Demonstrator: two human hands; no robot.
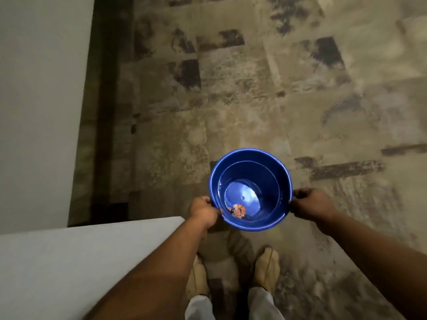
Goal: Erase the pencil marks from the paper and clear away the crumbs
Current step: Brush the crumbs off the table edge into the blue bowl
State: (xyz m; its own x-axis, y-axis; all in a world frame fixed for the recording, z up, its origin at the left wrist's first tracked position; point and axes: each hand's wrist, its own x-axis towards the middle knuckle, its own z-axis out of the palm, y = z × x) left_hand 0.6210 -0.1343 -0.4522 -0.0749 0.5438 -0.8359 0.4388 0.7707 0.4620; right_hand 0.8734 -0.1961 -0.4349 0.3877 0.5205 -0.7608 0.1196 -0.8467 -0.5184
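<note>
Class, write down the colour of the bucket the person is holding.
The bucket is deep blue, inside and on its rim, shown best in the head view.

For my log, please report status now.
Left hand, right hand grip blue bucket rim. Crumbs inside it. No obstruction seen.

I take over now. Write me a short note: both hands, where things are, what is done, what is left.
Left hand grips the blue bucket by its rim; right hand grips the opposite side.
The bucket is over the carpet, beside the white table corner.
At its bottom lie orange crumbs.
Paper not in view, so erasing cannot be checked.
Left: probably put the bucket away.
</note>
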